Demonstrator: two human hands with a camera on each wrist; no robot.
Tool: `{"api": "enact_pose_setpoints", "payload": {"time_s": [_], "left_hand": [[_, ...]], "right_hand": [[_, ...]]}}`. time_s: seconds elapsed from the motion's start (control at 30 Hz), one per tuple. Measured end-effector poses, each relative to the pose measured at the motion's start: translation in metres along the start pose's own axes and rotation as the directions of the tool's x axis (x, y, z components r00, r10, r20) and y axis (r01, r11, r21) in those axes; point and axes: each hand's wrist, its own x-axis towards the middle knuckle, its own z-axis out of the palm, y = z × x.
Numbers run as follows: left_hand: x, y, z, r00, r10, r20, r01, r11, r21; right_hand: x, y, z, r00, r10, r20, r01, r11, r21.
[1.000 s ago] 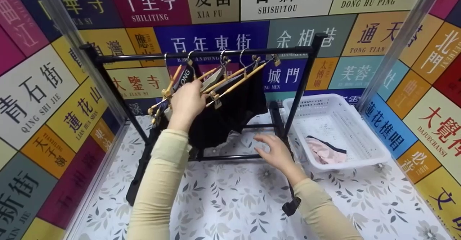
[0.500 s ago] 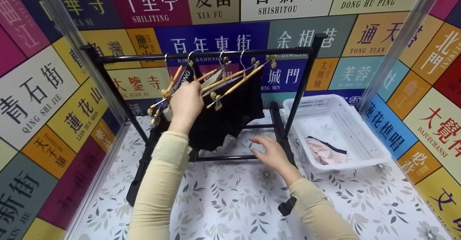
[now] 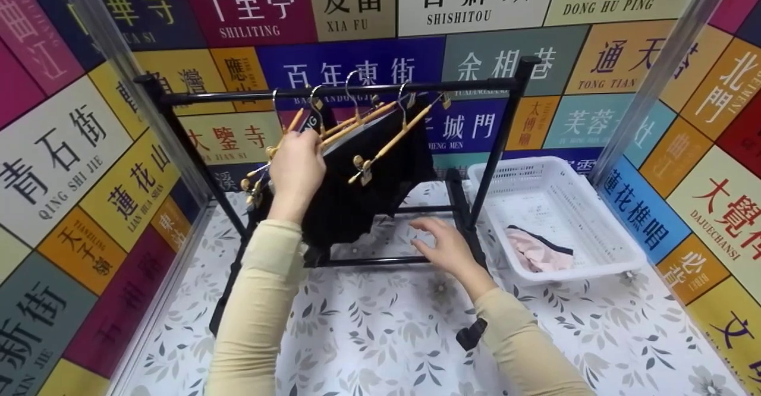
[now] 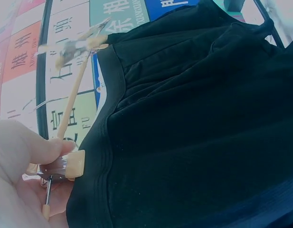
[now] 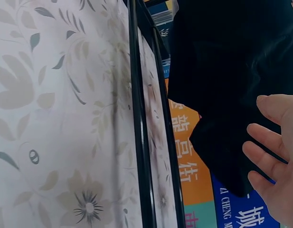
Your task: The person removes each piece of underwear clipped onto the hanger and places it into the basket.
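Note:
With thumb and fingers, my left hand (image 3: 295, 167) pinches the near clip end of a clip hanger (image 4: 75, 90). Black boxer briefs (image 4: 184, 128) hang from that hanger by the waistband. In the head view, the hanger's hook (image 3: 352, 84) rises above the rail, tilted. My fingers cover the near clip there. My right hand (image 3: 449, 247) is held in the air by the lower right of the rack, fingers spread and slightly bent, holding nothing. Dark cloth (image 5: 231, 85) hangs just beyond its fingertips in the right wrist view; contact cannot be told.
Several clip hangers hang on the black rack's rail (image 3: 238, 96), one with more black clothing (image 3: 410, 158) to the right. A white basket (image 3: 594, 223) at right holds a pink garment with dark trim (image 3: 538, 250). Patterned panels (image 3: 475, 3) enclose the flowered table cover (image 3: 368, 336).
The held hanger's hook has come up above the rail and shifted left, the briefs moving with it. My left hand has drawn slightly left; my right hand has shifted a little left.

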Motion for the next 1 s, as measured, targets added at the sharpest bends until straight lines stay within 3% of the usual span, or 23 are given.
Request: {"api": "enact_pose_setpoints", "payload": {"time_s": [0.23, 0.4, 0.63, 1.0], "left_hand": [[-0.01, -0.011, -0.007, 0.998, 0.025, -0.061, -0.026, 0.999, -0.018], [-0.02, -0.019, -0.007, 0.997, 0.033, -0.064, -0.035, 0.999, -0.034], [-0.038, -0.034, 0.0, 0.999, 0.041, -0.019, -0.042, 0.999, -0.034], [-0.072, -0.059, 0.019, 0.997, 0.057, 0.054, -0.054, 0.996, -0.069]], "right_hand": [[0.006, -0.003, -0.004, 1.0, 0.012, -0.003, -0.012, 1.0, -0.007], [0.007, -0.002, -0.005, 1.0, 0.016, -0.009, -0.016, 1.0, 0.002], [0.006, 0.001, -0.004, 1.0, 0.019, -0.008, -0.019, 1.0, -0.014], [0.015, 0.004, -0.013, 0.995, -0.014, -0.094, 0.012, 1.0, -0.012]]}}
